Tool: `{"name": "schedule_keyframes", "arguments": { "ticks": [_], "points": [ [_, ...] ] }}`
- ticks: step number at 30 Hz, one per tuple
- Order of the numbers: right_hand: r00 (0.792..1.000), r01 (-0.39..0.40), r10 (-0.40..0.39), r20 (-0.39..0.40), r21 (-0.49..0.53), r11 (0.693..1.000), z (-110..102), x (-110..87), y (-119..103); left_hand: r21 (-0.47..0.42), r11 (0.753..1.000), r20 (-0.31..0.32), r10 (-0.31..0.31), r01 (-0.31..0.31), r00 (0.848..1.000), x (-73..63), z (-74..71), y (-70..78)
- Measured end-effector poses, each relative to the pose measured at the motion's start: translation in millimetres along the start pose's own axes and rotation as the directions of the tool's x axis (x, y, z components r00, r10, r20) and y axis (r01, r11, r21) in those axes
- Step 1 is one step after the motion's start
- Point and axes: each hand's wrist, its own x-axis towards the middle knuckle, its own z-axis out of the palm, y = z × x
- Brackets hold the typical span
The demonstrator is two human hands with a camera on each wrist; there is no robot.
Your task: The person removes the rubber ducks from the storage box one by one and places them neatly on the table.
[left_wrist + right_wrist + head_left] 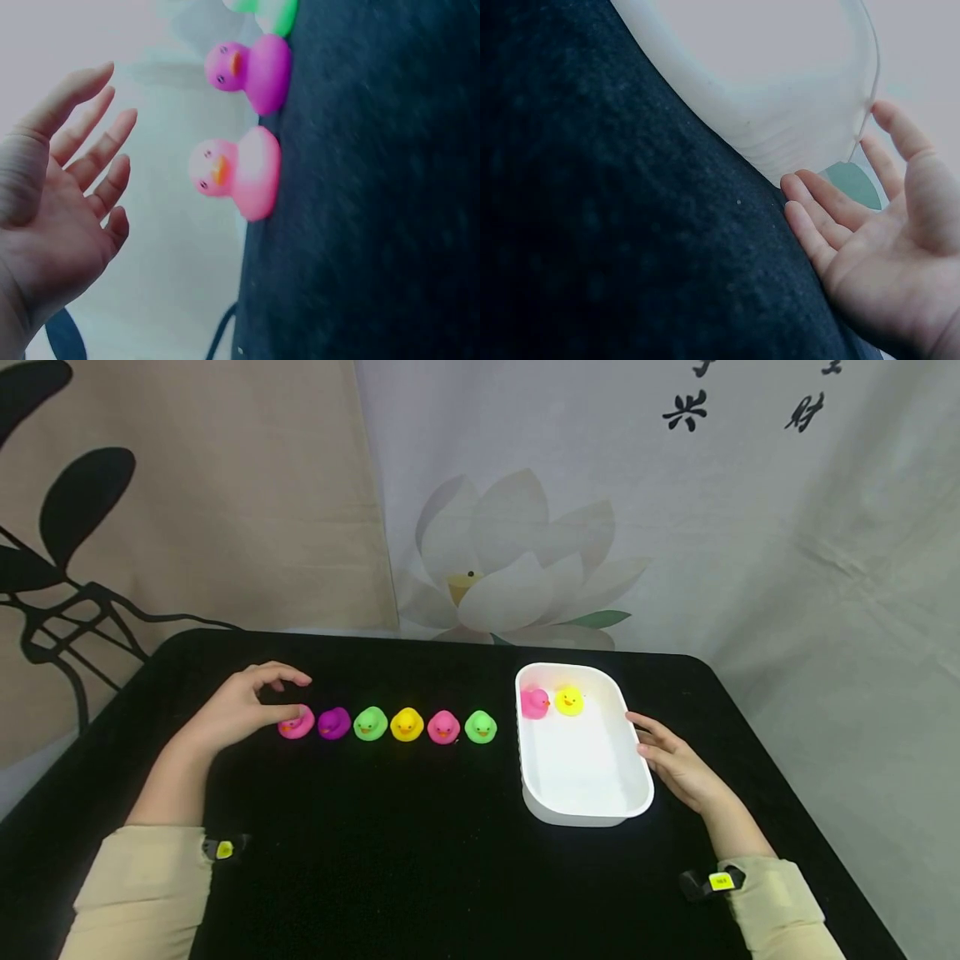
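Over the left end of a row of rubber ducks hovers my left hand [243, 702], fingers spread and thumb apart. Its thumb overlaps the leftmost pink duck [296, 723] in the head view; in the left wrist view a gap shows between the hand [67, 187] and that pink duck [251, 172]. Beside it sits a purple duck [334, 723]. My right hand [678, 764] rests against the right side of a white plastic bin [585, 820]. In the right wrist view its thumb meets the rim and its loosely extended fingers [829, 202] touch the outer wall.
Rightward along the row sit a green duck [371, 724], a yellow duck [407, 724], a pink duck [443, 727] and another green duck [481, 727]. Inside the bin are a pink duck [535, 703] and a yellow duck [569, 700]. Black cloth covers the table [360, 860].
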Motion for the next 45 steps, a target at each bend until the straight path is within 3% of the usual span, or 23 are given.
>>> {"name": "schedule_keyframes", "arguments": {
  "ticks": [13, 19, 29, 39, 45],
  "points": [
    [1.0, -0.003, 0.003, 0.005, -0.002, 1.0, -0.1, 0.4, 0.7, -0.038, 0.999, -0.103, 0.006, -0.01, 0.995, 1.8, 8.9, 47.3],
    [1.0, -0.008, 0.008, 0.005, -0.007, 1.0, 0.0, 0.2, -0.3, -0.042, 0.998, -0.102, 0.033, -0.037, 0.994, 4.0, 17.0, 64.4],
    [1.0, -0.005, 0.005, 0.006, 0.002, 1.0, 0.4, -0.6, -2.2, -0.065, 0.983, -0.091, 0.165, -0.171, 0.982, 9.5, 35.3, 83.5],
    [1.0, 0.002, -0.002, 0.01, 0.01, 1.0, 0.0, -0.4, -2.3, -0.134, 0.969, -0.097, 0.195, -0.207, 0.976, 12.5, 57.3, 103.2],
    [1.0, -0.001, 0.001, 0.001, -0.001, 1.0, 0.8, 0.3, -0.7, -0.171, 0.962, -0.063, 0.204, -0.212, 0.977, 13.6, 72.5, 115.3]
  ]
}}
